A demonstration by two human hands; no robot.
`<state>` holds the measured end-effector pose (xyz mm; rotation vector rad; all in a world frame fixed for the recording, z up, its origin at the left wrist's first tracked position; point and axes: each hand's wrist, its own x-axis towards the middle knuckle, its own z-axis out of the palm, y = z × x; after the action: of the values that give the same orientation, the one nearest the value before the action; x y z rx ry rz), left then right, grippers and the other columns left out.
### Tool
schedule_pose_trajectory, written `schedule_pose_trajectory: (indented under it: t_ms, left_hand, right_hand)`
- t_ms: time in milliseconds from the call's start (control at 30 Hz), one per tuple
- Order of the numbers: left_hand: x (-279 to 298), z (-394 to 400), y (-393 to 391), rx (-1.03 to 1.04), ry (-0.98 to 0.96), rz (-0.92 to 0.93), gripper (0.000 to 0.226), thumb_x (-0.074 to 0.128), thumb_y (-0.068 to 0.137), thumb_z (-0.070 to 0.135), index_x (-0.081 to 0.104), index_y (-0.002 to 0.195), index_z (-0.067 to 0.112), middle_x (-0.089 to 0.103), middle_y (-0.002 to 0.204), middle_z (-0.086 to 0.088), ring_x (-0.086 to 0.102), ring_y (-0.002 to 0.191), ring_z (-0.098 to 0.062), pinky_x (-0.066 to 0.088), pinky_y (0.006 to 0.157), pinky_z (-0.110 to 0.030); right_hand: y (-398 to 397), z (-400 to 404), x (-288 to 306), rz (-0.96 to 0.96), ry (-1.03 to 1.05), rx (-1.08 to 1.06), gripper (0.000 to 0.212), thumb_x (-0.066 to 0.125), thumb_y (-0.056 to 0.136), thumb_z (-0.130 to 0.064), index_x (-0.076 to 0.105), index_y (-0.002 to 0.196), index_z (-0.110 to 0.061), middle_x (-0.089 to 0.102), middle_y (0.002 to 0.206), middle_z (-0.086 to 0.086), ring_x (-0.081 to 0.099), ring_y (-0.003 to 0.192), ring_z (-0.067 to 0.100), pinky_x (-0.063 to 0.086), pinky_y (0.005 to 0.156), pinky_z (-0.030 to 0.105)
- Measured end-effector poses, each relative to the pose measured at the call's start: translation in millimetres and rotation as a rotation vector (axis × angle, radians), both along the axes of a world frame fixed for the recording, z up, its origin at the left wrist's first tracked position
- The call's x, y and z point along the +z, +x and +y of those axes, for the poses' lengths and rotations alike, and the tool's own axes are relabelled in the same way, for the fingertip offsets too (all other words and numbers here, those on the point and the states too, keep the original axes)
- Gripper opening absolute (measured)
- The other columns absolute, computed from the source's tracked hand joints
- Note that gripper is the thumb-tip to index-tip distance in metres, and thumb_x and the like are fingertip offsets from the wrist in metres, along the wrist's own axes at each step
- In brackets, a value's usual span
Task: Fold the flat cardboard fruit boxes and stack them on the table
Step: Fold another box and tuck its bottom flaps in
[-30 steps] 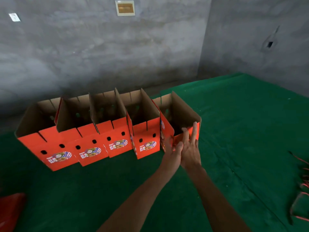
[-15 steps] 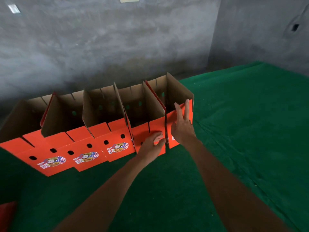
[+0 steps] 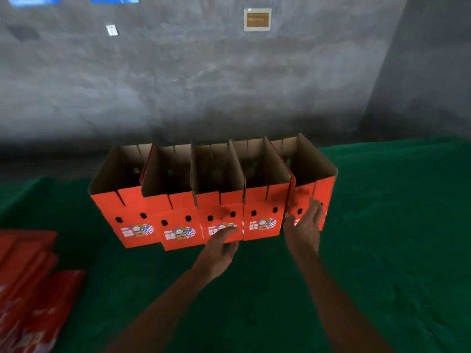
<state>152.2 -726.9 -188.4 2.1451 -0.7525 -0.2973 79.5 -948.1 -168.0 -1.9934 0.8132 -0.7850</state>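
Single head-worn view, looking forward and down across green table (image 3: 382, 250); folded boxes (image 3: 211, 194) mid-frame, near; grey wall (image 3: 178, 72) fills upper half.

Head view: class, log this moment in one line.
boxes: five, nested | left hand: on middle box | right hand: on end box

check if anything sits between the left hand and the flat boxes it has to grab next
Nothing visible does. The left hand is at the front of the folded boxes, and only bare green cloth lies between it and the flat boxes stacked at the left edge.
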Motion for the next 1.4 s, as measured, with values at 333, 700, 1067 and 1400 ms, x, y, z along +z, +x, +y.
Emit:
schedule_pose_trajectory:
  t_ms: [333, 700, 1067, 1400]
  left_hand:
    - [80.7, 245.1, -67.9, 0.170, -0.142, -0.424, 0.037, 0.066, 0.097, 0.014, 0.064, 0.134, 0.008, 0.066, 0.133, -0.002, 0.062, 0.124, -0.014, 0.048, 0.108, -0.035]
    - [131.3, 583.3, -125.9, 0.545, 0.325, -0.550, 0.047, 0.053, 0.097, 0.043, 0.061, 0.138, 0.021, 0.058, 0.143, -0.004, 0.048, 0.137, -0.028, 0.028, 0.119, -0.053]
    - [106.8, 739.3, -145.0, 0.782, 0.600, -0.346, 0.086, 0.050, 0.091, 0.074, 0.029, 0.157, 0.023, 0.012, 0.170, -0.006, -0.004, 0.158, -0.032, -0.011, 0.123, -0.048]
    - [121.5, 760.0, -165.5, 0.548, 0.740, -0.386, 0.058, 0.034, 0.110, 0.041, 0.025, 0.162, 0.018, 0.014, 0.170, 0.002, 0.004, 0.158, -0.014, -0.008, 0.122, -0.025]
  right_hand:
    - [-60.8, 274.3, 43.5, -0.077, 0.051, 0.434, 0.069, 0.059, 0.098, -0.056, 0.026, 0.156, -0.038, 0.040, 0.159, -0.015, 0.046, 0.140, 0.010, 0.045, 0.111, 0.045]
    - [-79.8, 572.4, 67.8, -0.021, 0.055, 0.887, 0.082, 0.061, 0.088, -0.074, 0.021, 0.156, -0.051, 0.047, 0.150, -0.026, 0.046, 0.129, -0.011, 0.044, 0.104, 0.028]
    - [-107.6, 683.7, 39.1, 0.303, 0.101, 0.624, 0.075, 0.074, 0.085, -0.059, 0.048, 0.141, -0.017, 0.056, 0.133, 0.006, 0.060, 0.123, 0.026, 0.053, 0.102, 0.053]
    - [-137.5, 671.7, 40.2, 0.175, 0.608, 0.570, 0.047, 0.079, 0.090, -0.028, 0.062, 0.119, 0.005, 0.074, 0.107, 0.017, 0.075, 0.092, 0.030, 0.061, 0.080, 0.043]
